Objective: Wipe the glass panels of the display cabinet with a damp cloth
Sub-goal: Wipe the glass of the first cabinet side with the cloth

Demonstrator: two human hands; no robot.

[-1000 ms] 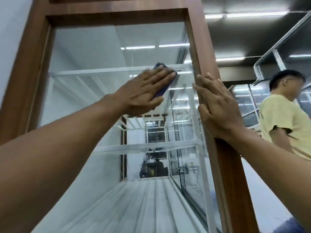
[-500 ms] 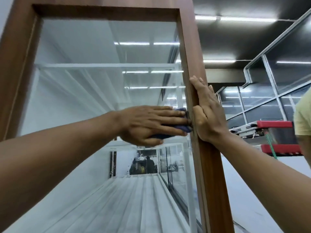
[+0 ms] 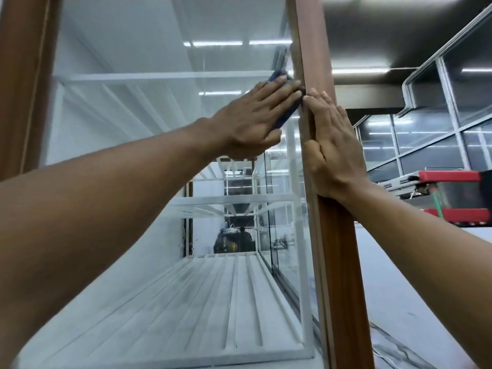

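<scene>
A tall display cabinet with a brown wooden frame (image 3: 338, 249) fills the view, and its front glass panel (image 3: 149, 123) is right before me. My left hand (image 3: 255, 118) presses a dark blue cloth (image 3: 286, 114) flat against the glass, close to the right frame post. Most of the cloth is hidden under my palm and fingers. My right hand (image 3: 332, 147) lies flat on the outer side of that post, fingers pointing up, holding nothing.
White shelves (image 3: 234, 201) and a ribbed white floor (image 3: 207, 302) show inside the cabinet. The left frame post (image 3: 24, 83) stands at the far left. To the right are glass partitions (image 3: 436, 123) and a red and grey machine (image 3: 450, 198).
My left hand slid the cloth down the glass beside the right post, then back up a little. My right hand stayed on the post. The person in yellow has left the view.
</scene>
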